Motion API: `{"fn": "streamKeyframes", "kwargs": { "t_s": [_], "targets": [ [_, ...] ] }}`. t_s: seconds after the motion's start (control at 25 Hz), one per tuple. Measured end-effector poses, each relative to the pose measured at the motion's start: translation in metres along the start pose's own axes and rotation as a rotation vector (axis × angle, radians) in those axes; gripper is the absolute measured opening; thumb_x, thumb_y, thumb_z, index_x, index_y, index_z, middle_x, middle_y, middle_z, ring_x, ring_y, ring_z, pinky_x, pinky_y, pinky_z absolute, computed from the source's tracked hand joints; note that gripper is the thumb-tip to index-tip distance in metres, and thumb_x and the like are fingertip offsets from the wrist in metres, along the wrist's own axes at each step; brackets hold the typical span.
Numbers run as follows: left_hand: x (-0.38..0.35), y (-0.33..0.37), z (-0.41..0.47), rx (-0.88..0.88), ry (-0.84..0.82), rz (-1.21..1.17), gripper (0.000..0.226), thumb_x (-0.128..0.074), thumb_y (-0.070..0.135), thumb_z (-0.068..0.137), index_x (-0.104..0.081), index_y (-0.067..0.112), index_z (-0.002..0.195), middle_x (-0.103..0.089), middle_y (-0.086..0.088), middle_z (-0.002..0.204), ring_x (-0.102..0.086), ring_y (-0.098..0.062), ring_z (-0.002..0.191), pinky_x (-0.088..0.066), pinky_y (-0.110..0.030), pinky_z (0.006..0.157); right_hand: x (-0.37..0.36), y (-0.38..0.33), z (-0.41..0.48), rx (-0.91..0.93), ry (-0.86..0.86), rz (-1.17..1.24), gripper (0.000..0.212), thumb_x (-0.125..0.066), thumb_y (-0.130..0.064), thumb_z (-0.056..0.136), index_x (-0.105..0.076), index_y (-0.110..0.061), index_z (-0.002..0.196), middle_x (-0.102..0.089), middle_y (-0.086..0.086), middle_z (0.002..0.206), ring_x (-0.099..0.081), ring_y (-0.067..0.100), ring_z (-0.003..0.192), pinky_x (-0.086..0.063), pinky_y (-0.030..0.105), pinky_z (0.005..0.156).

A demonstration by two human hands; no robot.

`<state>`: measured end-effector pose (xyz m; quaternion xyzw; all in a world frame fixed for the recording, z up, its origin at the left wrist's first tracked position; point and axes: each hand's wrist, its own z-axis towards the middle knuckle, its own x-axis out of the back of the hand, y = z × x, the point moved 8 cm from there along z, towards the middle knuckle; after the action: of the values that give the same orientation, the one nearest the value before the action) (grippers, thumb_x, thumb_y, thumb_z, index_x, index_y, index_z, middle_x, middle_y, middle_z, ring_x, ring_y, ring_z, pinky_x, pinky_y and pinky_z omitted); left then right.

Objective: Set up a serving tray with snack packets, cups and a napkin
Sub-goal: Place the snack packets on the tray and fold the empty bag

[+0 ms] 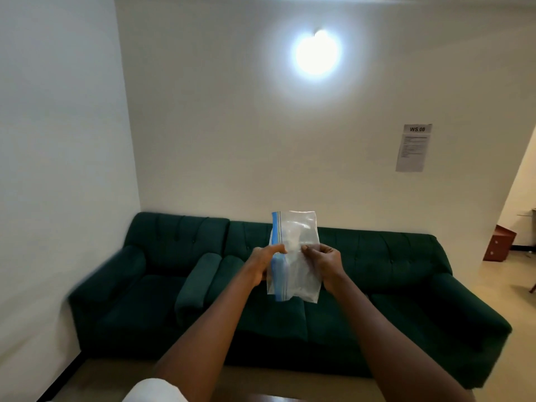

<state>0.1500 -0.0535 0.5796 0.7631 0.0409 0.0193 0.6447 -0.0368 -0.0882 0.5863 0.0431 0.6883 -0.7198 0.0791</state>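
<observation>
A clear plastic zip bag with a blue seal strip along its left edge is held up in front of me, standing on end. My left hand pinches it at the blue strip. My right hand grips its right side, thumb on the front. Both arms reach out over the sofa. What the bag contains I cannot tell. No tray, cups or napkin are in view.
A dark green sofa runs along the far wall, with a matching armchair at its left. A paper notice hangs on the wall. A wall lamp glares above. A doorway and a red-brown cabinet are at right.
</observation>
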Motion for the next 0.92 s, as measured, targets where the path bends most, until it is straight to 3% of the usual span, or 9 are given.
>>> {"fn": "streamKeyframes", "kwargs": {
  "t_s": [0.08, 0.12, 0.24, 0.36, 0.52, 0.64, 0.72, 0.8, 0.92],
  "targets": [
    [0.009, -0.006, 0.004, 0.013, 0.058, 0.0, 0.037, -0.075, 0.013, 0.076, -0.071, -0.003, 0.109, -0.068, -0.017, 0.09, -0.066, -0.026, 0.076, -0.06, -0.036, 0.069, 0.016, 0.005, -0.001, -0.017, 0.008, -0.033, 0.036, -0.083, -0.012, 0.085, -0.069, 0.012, 0.108, -0.073, 0.028, 0.109, -0.071, 0.033, 0.087, -0.063, 0.054, 0.088],
    [0.009, -0.009, 0.005, 0.016, 0.052, -0.027, 0.035, -0.076, 0.011, 0.077, -0.072, -0.004, 0.108, -0.069, -0.021, 0.093, -0.066, -0.028, 0.078, -0.062, -0.038, 0.071, 0.022, 0.007, -0.001, -0.027, -0.002, -0.044, 0.035, -0.084, -0.014, 0.084, -0.07, 0.009, 0.106, -0.073, 0.027, 0.109, -0.071, 0.033, 0.088, -0.061, 0.056, 0.09],
    [-0.006, -0.01, 0.004, -0.001, -0.087, -0.176, 0.045, -0.08, 0.027, 0.083, -0.071, 0.001, 0.119, -0.072, -0.026, 0.119, -0.07, -0.038, 0.1, -0.056, -0.054, 0.101, 0.026, 0.012, -0.003, -0.061, -0.132, -0.013, 0.034, -0.086, -0.019, 0.082, -0.072, 0.002, 0.105, -0.073, 0.027, 0.114, -0.071, 0.035, 0.091, -0.06, 0.057, 0.093],
    [-0.029, -0.014, 0.001, -0.008, -0.271, -0.183, 0.06, -0.083, 0.029, 0.083, -0.063, 0.004, 0.134, -0.072, -0.021, 0.124, -0.071, -0.038, 0.112, -0.057, -0.053, 0.1, 0.026, 0.014, -0.001, -0.055, -0.2, -0.002, 0.043, -0.086, -0.023, 0.079, -0.07, 0.003, 0.109, -0.073, 0.026, 0.114, -0.075, 0.034, 0.091, -0.063, 0.051, 0.086],
    [-0.016, -0.016, 0.007, -0.067, 0.053, -0.08, 0.085, -0.09, 0.017, 0.073, -0.042, 0.003, 0.142, -0.063, -0.013, 0.13, -0.069, -0.034, 0.112, -0.061, -0.05, 0.093, 0.043, 0.013, 0.002, 0.031, -0.015, -0.146, 0.057, -0.086, -0.02, 0.083, -0.055, -0.004, 0.127, -0.07, 0.02, 0.115, -0.075, 0.03, 0.093, -0.065, 0.036, 0.069],
    [-0.006, -0.001, 0.005, -0.225, 0.284, 0.04, 0.076, -0.084, 0.011, 0.081, -0.036, 0.013, 0.14, -0.055, -0.011, 0.13, -0.067, -0.035, 0.111, -0.059, -0.052, 0.095, 0.044, 0.014, 0.001, 0.111, -0.001, -0.221, 0.077, -0.086, -0.021, 0.083, -0.038, -0.024, 0.143, -0.066, 0.015, 0.116, -0.072, 0.03, 0.1, -0.065, 0.041, 0.078],
    [-0.007, 0.009, 0.005, -0.323, 0.307, 0.097, 0.058, -0.079, 0.007, 0.085, -0.043, 0.012, 0.13, -0.06, -0.016, 0.121, -0.069, -0.036, 0.101, -0.061, -0.054, 0.088, 0.033, 0.013, 0.001, 0.136, -0.114, -0.237, 0.088, -0.088, -0.017, 0.08, -0.035, -0.034, 0.147, -0.065, 0.012, 0.117, -0.072, 0.027, 0.102, -0.065, 0.035, 0.076],
    [-0.009, 0.016, 0.006, -0.372, 0.265, 0.155, 0.039, -0.076, 0.008, 0.087, -0.051, 0.009, 0.118, -0.064, -0.019, 0.112, -0.069, -0.03, 0.091, -0.062, -0.051, 0.083, 0.025, 0.012, 0.002, 0.127, -0.2, -0.298, 0.089, -0.09, -0.008, 0.075, -0.041, -0.029, 0.147, -0.061, 0.007, 0.123, -0.069, 0.022, 0.105, -0.065, 0.031, 0.075],
    [-0.007, 0.019, 0.007, -0.395, 0.242, 0.165, 0.034, -0.076, 0.006, 0.087, -0.054, 0.007, 0.114, -0.066, -0.019, 0.109, -0.069, -0.033, 0.094, -0.063, -0.05, 0.084, 0.028, 0.01, 0.005, 0.104, -0.167, -0.582, 0.078, -0.09, -0.006, 0.074, -0.051, -0.015, 0.142, -0.066, 0.01, 0.115, -0.069, 0.022, 0.101, -0.064, 0.04, 0.088]
  ]
}}
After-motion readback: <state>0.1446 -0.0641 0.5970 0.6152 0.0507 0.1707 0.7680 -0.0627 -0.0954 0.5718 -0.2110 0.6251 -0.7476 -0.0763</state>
